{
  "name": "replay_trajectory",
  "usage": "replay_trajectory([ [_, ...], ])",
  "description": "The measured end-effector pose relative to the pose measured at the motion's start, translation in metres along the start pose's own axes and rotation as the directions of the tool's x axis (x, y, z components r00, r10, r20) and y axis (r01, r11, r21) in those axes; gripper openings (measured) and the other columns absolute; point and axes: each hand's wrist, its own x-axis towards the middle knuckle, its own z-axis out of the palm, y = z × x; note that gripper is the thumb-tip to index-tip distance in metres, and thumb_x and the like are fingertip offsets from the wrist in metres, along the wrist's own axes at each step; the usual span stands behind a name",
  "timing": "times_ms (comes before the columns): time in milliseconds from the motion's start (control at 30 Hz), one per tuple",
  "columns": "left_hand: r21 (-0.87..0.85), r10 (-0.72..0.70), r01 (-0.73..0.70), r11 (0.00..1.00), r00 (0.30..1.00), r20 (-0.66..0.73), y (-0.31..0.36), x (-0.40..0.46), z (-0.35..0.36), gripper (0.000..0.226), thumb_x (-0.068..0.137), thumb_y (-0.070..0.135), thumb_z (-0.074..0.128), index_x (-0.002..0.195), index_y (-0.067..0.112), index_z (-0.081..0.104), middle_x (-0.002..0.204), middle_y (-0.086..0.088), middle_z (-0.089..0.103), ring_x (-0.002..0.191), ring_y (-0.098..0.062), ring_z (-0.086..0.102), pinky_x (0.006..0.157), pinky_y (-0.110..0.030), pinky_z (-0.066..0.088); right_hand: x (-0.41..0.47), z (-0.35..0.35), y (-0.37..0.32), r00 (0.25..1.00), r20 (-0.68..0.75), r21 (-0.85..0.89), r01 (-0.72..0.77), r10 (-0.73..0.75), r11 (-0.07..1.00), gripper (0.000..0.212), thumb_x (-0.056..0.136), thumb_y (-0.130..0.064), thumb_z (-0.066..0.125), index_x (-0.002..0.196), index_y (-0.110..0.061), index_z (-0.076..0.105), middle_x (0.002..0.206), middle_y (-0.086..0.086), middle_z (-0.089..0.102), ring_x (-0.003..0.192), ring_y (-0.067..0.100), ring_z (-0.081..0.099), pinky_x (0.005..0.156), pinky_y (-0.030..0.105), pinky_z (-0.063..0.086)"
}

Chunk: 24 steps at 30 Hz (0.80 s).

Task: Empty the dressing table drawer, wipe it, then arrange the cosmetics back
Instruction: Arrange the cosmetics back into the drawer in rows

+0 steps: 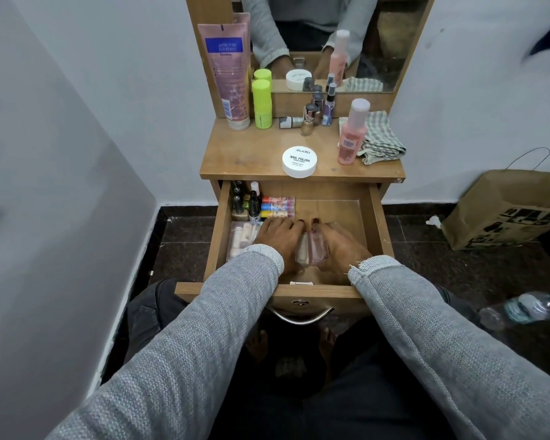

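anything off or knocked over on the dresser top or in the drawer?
One small nail polish bottle lies on its side on the dressing table top, beside upright ones. The checked cloth sits crumpled at the right edge. Items in the drawer look neatly packed; no spills visible.

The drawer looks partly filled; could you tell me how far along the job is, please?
Done: bottles and tubes line the drawer's left side. In hand: left hand and right hand are placing a clear pouch. Left: white jar, pink bottle and others on top, beside the cloth.
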Motion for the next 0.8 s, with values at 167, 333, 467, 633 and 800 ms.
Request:
replay_trajectory([
  [167, -0.101, -0.007, 0.000, 0.995, 0.998, -0.069, -0.001, -0.005, -0.006, 0.087, 0.061, 0.059, 0.077, 0.131, 0.024, 0.038, 0.129, -0.004, 0.047, 0.123, -0.026, 0.040, 0.108, -0.039, 0.027, -0.002, -0.005, -0.005, 0.998, -0.055, -0.060, -0.031, 0.028, 0.998, 0.084, 0.067, -0.034, 0.084, 0.138, -0.025, 0.040, 0.139, 0.000, 0.040, 0.124, 0.023, 0.046, 0.103, 0.042, 0.044],
  [333, -0.175, 0.018, -0.037, 0.984, 0.994, -0.108, -0.010, -0.007, -0.021, 0.096, 0.062, 0.057, 0.077, 0.140, 0.022, 0.033, 0.136, -0.005, 0.044, 0.126, -0.027, 0.040, 0.107, -0.039, 0.034, -0.001, -0.025, -0.016, 0.998, -0.062, -0.099, -0.007, 0.001, 0.995, 0.077, 0.074, -0.037, 0.071, 0.141, -0.026, 0.036, 0.143, 0.003, 0.038, 0.126, 0.025, 0.044, 0.102, 0.042, 0.043],
  [467, -0.340, 0.020, -0.080, 0.937, 0.985, -0.174, -0.014, -0.004, -0.047, 0.086, 0.070, 0.045, 0.077, 0.141, 0.021, 0.035, 0.131, -0.005, 0.048, 0.121, -0.023, 0.044, 0.102, -0.038, 0.040, 0.003, -0.047, -0.031, 0.975, -0.216, -0.030, 0.053, -0.058, 0.998, 0.055, 0.083, -0.031, 0.067, 0.133, -0.019, 0.049, 0.133, 0.005, 0.048, 0.119, 0.022, 0.052, 0.100, 0.037, 0.044],
  [633, -0.516, -0.034, -0.138, 0.845, 0.950, -0.310, -0.020, 0.006, -0.087, 0.060, 0.077, 0.028, 0.076, 0.129, 0.014, 0.050, 0.117, -0.007, 0.059, 0.103, -0.020, 0.058, 0.094, -0.039, 0.049, 0.021, -0.075, -0.054, 0.898, -0.418, -0.014, 0.148, -0.140, 0.989, 0.035, 0.086, -0.029, 0.065, 0.117, -0.013, 0.059, 0.110, 0.005, 0.060, 0.096, 0.019, 0.059, 0.087, 0.037, 0.052],
  [800, -0.577, -0.195, -0.097, 0.811, 0.885, -0.423, -0.031, 0.026, -0.120, 0.034, 0.082, 0.024, 0.072, 0.113, 0.016, 0.060, 0.095, 0.001, 0.063, 0.081, -0.017, 0.063, 0.081, -0.037, 0.054, 0.041, -0.115, -0.078, 0.821, -0.519, -0.083, 0.228, -0.238, 0.970, 0.024, 0.088, -0.019, 0.064, 0.110, -0.012, 0.064, 0.108, 0.006, 0.063, 0.091, 0.015, 0.058, 0.083, 0.035, 0.052],
])
